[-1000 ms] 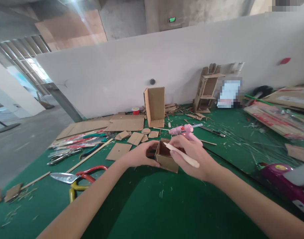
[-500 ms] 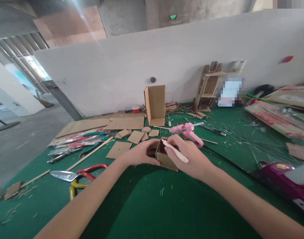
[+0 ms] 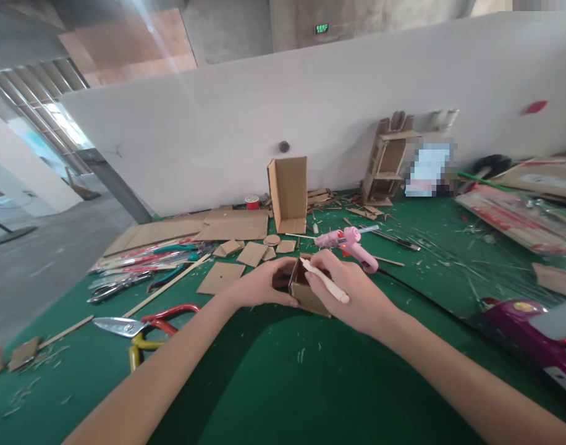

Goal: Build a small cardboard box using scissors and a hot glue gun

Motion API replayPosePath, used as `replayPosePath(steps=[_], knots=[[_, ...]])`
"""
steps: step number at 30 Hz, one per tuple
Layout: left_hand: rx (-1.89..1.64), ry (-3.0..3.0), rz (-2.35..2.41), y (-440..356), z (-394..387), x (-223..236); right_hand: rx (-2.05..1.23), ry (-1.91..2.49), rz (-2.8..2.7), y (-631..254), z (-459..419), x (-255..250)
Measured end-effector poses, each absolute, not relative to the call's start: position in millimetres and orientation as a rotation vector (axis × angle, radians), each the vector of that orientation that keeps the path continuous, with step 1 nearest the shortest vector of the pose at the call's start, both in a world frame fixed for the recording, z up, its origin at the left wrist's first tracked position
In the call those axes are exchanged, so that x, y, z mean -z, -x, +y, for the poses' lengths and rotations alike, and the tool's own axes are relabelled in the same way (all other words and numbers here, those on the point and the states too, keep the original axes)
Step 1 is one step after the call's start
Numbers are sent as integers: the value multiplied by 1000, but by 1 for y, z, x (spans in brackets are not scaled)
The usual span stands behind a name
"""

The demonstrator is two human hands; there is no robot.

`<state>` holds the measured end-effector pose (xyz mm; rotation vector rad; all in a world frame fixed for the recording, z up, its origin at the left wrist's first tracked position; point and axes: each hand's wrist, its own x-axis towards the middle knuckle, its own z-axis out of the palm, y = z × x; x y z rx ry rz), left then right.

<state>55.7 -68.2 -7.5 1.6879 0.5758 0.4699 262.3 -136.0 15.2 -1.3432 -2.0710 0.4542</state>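
Left hand (image 3: 262,287): thumb and fingers span and hold the left side of the cardboard box (image 3: 308,300). Right hand (image 3: 352,287): fingers grip the pale, smooth, tapered pen (image 3: 329,284), tip near the box's upper edge. Box: brown, matte, straight-edged, open-topped, at the green tabletop (image 3: 246,395). Beyond: pink plastic glue gun (image 3: 354,245); upright, angular cardboard shell (image 3: 290,190)

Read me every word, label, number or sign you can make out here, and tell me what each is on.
"EXIT": green sign, above the white partition; characters over it too small to read.
Purple device: sticker too blurred.
Plastic packages at right: red print, illegible.
Pixelated screen: unreadable.
No lettering that I can see on the pale pen-like tool or the small cardboard box.
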Motion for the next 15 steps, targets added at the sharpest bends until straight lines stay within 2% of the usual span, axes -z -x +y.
replayPosePath(steps=[15], knots=[[-463,-1719,596,-56,-67,10,-397,1322,-2070,-264,-138,-13]])
